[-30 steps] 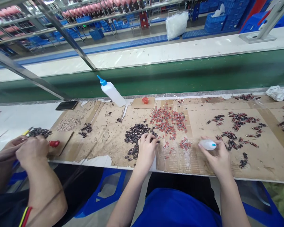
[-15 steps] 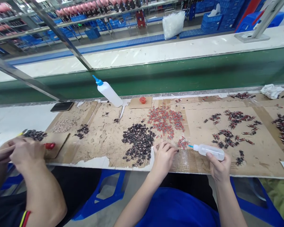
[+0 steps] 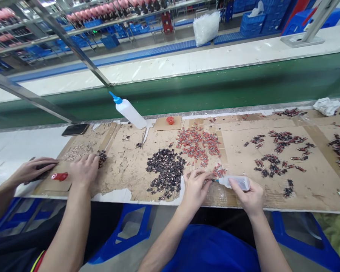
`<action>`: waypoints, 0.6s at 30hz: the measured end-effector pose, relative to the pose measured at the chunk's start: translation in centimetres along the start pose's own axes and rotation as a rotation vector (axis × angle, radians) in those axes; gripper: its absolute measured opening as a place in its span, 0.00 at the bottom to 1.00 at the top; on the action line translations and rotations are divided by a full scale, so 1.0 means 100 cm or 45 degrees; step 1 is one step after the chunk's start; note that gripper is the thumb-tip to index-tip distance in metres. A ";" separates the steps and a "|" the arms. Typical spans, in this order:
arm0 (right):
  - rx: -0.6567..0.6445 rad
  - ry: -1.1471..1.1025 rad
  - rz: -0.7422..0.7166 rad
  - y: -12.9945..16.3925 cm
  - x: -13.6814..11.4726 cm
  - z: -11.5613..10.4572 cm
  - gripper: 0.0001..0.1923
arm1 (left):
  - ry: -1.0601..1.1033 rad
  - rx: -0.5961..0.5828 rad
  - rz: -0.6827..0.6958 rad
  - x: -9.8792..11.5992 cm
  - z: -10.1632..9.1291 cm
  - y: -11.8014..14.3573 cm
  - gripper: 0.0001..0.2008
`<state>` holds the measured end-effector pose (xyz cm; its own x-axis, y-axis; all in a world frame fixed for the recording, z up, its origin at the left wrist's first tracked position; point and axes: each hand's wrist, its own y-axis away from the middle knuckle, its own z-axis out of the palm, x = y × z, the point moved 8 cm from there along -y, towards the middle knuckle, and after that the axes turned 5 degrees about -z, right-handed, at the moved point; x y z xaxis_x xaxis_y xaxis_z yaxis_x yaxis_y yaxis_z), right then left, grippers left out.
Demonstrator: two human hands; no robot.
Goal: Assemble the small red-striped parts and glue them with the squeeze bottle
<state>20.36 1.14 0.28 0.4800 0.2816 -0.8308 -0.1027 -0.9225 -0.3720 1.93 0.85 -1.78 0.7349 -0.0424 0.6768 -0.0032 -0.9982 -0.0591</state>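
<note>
Midway along a cardboard-covered bench (image 3: 124, 158), a worker's right hand (image 3: 251, 196) is wrapped around a small squeeze bottle (image 3: 234, 182), laid nearly flat with its blue tip pointing left at the left hand (image 3: 197, 187). That hand's fingers are pinched together on something too small to make out, held just off the cardboard between the two supply piles.

Judging by how the parts lie, the job looks well under way but far from finished: a dense heap of dark parts (image 3: 166, 172) sits just left of the hands, and a spread of red pieces (image 3: 200, 143) lies beyond them, toward the far side. To the right, scattered clusters of joined red-and-dark pieces (image 3: 274, 158) appear to be the output so far, fewer than the loose stock that remains.

A larger blue-capped bottle (image 3: 129, 111) leans at the far edge beside the green conveyor (image 3: 215, 88). At far left, a co-worker's hands (image 3: 83, 170) rest on the bench near a small red item (image 3: 59, 176).
</note>
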 end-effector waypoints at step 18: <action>0.054 -0.060 0.050 0.000 0.001 -0.001 0.12 | 0.014 -0.018 -0.023 -0.002 0.002 0.001 0.13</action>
<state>20.49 1.20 0.20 0.4333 0.2583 -0.8635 -0.1580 -0.9214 -0.3549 1.92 0.77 -2.02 0.7272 -0.0244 0.6860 0.0009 -0.9993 -0.0365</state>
